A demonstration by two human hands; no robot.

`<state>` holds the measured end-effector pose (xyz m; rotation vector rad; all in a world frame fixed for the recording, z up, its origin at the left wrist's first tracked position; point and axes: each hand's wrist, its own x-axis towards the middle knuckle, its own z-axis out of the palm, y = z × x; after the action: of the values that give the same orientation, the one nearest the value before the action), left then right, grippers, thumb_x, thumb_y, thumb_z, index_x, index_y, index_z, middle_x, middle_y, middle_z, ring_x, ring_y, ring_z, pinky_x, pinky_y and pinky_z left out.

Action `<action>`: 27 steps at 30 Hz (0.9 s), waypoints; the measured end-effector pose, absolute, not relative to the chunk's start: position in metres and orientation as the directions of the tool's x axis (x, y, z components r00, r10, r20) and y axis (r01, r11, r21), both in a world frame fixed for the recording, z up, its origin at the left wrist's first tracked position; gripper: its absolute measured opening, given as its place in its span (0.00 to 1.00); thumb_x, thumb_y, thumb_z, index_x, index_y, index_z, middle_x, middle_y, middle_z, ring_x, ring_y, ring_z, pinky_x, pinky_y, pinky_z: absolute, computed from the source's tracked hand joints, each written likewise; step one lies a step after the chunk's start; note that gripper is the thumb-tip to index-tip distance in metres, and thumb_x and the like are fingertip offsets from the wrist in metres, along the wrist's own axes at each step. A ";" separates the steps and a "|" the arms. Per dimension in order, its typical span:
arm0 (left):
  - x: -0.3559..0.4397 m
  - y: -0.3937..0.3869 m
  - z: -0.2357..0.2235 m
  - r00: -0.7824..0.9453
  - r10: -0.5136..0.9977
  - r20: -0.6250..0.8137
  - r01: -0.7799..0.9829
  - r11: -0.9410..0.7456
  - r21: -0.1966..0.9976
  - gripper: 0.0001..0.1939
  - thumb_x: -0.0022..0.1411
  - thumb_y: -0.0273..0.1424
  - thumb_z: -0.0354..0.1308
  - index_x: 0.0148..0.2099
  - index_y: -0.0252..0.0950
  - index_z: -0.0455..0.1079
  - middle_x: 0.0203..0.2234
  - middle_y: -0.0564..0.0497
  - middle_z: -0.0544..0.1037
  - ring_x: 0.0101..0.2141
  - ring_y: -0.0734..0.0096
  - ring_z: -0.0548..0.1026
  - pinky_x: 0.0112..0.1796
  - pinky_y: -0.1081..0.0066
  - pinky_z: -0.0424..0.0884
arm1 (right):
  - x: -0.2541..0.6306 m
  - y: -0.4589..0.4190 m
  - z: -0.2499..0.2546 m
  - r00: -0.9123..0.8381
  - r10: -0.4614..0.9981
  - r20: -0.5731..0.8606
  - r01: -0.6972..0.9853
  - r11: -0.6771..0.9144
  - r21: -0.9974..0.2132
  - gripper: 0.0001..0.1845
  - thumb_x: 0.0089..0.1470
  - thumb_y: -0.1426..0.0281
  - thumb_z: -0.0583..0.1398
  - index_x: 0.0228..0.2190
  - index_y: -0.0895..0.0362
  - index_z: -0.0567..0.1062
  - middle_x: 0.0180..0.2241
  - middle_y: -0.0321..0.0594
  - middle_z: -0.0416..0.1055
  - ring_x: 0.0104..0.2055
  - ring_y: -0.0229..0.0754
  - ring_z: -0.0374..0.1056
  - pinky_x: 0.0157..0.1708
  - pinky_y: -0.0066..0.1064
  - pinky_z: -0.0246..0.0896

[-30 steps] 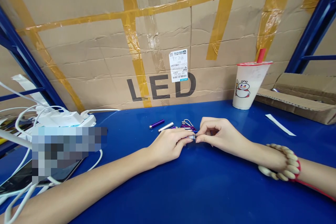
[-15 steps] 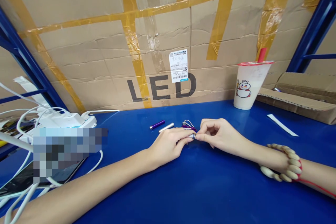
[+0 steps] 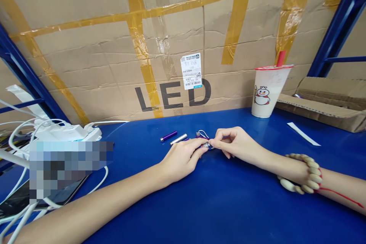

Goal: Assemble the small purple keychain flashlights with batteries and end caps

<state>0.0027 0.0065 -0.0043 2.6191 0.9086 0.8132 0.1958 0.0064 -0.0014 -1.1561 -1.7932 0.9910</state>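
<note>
My left hand (image 3: 183, 160) rests on the blue tabletop, its thumb and fingers closed around a small silvery cylindrical piece (image 3: 205, 145) with dark bands. At the right end of that piece, my right hand (image 3: 233, 143) pinches with thumb and forefinger. The fingertips hide most of the piece, so its exact kind does not show. Just beyond my left hand lie a purple metal tube (image 3: 168, 136) and a silver tube (image 3: 178, 139). Behind the fingertips is a purple item with a silvery loop (image 3: 203, 134), partly covered.
A lidded drink cup (image 3: 264, 91) with a red straw stands back right, near a white strip (image 3: 303, 134) and an open cardboard box (image 3: 323, 110). White cables and a power strip (image 3: 68, 131) crowd the left, beside a phone (image 3: 67, 194). A large carton (image 3: 114, 65) walls the back.
The whole view has shifted slightly, so things sit a little farther left. Both hands stay together on the small piece; my right fingertips have shifted slightly over its end.
</note>
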 end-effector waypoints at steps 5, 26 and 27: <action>0.001 0.006 -0.003 0.709 0.552 0.438 0.416 -0.829 0.373 0.13 0.65 0.30 0.43 0.45 0.34 0.67 0.33 0.50 0.75 0.33 0.73 0.72 0.36 0.75 0.66 | 0.197 0.008 -0.003 -0.346 0.921 0.179 0.313 0.293 -0.903 0.16 0.38 0.61 0.65 0.17 0.61 0.70 0.17 0.34 0.64 0.15 0.29 0.56 0.16 0.23 0.50; 0.000 0.003 -0.004 0.682 0.603 0.413 0.426 -0.787 0.447 0.08 0.63 0.32 0.48 0.41 0.35 0.65 0.35 0.51 0.75 0.32 0.74 0.72 0.32 0.76 0.65 | 0.193 0.001 -0.001 -0.387 0.901 0.196 0.365 0.345 -0.865 0.23 0.43 0.54 0.61 0.16 0.60 0.64 0.13 0.32 0.57 0.15 0.28 0.51 0.16 0.24 0.43; 0.000 0.003 -0.003 0.681 0.605 0.412 0.429 -0.786 0.444 0.08 0.63 0.32 0.48 0.41 0.34 0.65 0.35 0.51 0.74 0.32 0.74 0.72 0.32 0.76 0.65 | 0.193 0.001 -0.001 -0.384 0.904 0.190 0.366 0.338 -0.867 0.23 0.43 0.53 0.60 0.16 0.60 0.64 0.13 0.32 0.57 0.15 0.29 0.51 0.16 0.24 0.43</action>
<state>-0.0002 0.0026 -0.0034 2.5837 0.8186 0.7957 0.1930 0.0009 -0.0005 -1.1122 -1.9117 0.9906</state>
